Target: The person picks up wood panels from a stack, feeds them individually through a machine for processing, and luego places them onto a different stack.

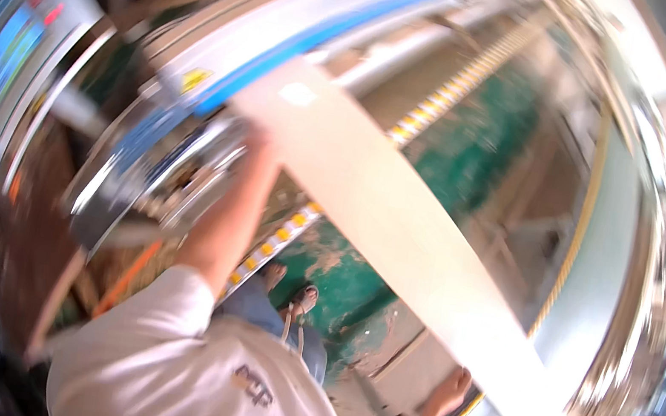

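Observation:
A long pale board with a smooth face slants from the upper left to the lower right in front of me. My left arm reaches up to its far left end, where my left hand is at the near edge beside the machine; blur and the board hide its fingers. Toward the board's right end, my right hand is closed at the near edge, with its fingers curled against the board.
A machine with a blue rail stands at the upper left, and a lit screen is at far left. Rollers with yellow-and-white segments run under the board. A pale table surface lies at right. Below is green floor.

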Demonstrator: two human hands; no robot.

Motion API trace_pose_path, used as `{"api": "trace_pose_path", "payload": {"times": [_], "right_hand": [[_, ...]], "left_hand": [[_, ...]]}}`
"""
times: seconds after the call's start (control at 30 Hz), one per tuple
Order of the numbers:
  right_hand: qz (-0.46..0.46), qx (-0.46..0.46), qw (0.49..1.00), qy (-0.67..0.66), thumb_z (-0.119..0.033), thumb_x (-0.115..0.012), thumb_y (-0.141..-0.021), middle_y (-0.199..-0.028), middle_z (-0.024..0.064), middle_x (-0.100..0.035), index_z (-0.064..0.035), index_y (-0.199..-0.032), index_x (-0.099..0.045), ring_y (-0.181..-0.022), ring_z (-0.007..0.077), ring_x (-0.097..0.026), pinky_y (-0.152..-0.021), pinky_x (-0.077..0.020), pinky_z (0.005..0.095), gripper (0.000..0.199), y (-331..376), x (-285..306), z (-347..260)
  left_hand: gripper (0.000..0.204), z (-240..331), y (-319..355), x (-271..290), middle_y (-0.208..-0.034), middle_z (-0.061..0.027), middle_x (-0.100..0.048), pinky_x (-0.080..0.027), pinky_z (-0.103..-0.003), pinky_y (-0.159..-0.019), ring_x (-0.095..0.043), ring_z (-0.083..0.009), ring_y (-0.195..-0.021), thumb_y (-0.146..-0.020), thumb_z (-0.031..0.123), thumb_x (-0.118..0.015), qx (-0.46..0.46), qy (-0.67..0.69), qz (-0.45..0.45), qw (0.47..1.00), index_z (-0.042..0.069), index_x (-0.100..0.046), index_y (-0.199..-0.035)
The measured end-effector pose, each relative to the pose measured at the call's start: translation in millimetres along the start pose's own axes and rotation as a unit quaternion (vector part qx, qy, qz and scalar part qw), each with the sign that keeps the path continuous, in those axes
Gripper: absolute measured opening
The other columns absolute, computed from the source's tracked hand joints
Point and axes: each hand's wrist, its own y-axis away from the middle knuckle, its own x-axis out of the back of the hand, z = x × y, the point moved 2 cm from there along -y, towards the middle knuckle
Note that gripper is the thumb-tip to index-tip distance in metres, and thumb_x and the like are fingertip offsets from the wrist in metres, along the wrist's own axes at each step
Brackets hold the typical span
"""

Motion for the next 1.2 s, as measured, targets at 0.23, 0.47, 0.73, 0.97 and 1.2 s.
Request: {"api": "trace_pose_path", "payload": {"times": [0.23,0.47,0.73,0.97,1.2], "right_hand": [[0.383,-0.54,0.749,-0.034,-0.027,-0.05,-0.1,-0.068,0.0081,-0.061,0.0014,-0.089,-0.057,-0.067,0.0258,-0.064,-0.065,-0.0511,0.0421,0.031,515,215,303],[0.121,-0.767,0.597,-0.202,-0.049,-0.048,-0.103,-0.07,0.0182,-0.069,0.0116,-0.08,-0.066,-0.055,0.0295,-0.068,-0.06,-0.056,0.0399,0.068,859,16,235],[0.263,-0.734,0.591,-0.206,-0.021,-0.068,-0.092,-0.11,0.0219,-0.068,0.0003,-0.135,-0.051,-0.074,0.0239,-0.069,-0.069,-0.0559,0.0386,0.051,1082,-27,220],[0.43,-0.653,0.593,-0.19,-0.037,-0.071,-0.091,-0.133,0.0227,-0.062,-0.0015,-0.137,-0.056,-0.121,0.0324,-0.062,-0.103,-0.0473,0.0392,0.061,1114,139,252],[0.505,-0.379,0.775,-0.009,-0.053,-0.052,-0.1,-0.156,0.0165,-0.041,-0.0079,-0.147,-0.049,-0.148,0.0394,-0.028,-0.121,-0.0181,0.0498,0.065,1058,359,331]], "left_hand": [[0.061,2,115,7,-0.139,-0.0133,-0.052,-0.051,-0.04,-0.096,-0.058,-0.0268,-0.116,-0.101,0.047,-0.052,0.214,0.508,-0.075,0.831,-0.002,-0.045,-0.138],[0.05,113,418,55,-0.087,-0.0087,-0.072,-0.051,-0.033,-0.074,-0.066,-0.0162,-0.082,-0.106,0.037,-0.049,-0.329,0.246,-0.338,0.847,0.002,-0.064,-0.075],[0.086,-2,786,84,-0.149,-0.0204,-0.042,-0.049,-0.041,-0.103,-0.055,-0.0329,-0.126,-0.075,0.013,-0.084,-0.549,0.077,-0.669,0.496,0.004,-0.041,-0.149],[0.065,-250,1117,358,-0.135,-0.0152,-0.063,-0.045,-0.036,-0.106,-0.058,-0.0249,-0.125,-0.094,0.048,-0.066,-0.459,-0.282,-0.842,-0.035,0.002,-0.056,-0.139],[0.06,-373,1309,524,-0.134,-0.0056,-0.062,-0.039,-0.036,-0.109,-0.049,-0.0192,-0.133,-0.1,0.051,-0.054,-0.125,-0.118,-0.974,-0.146,0.011,-0.051,-0.144]]}}
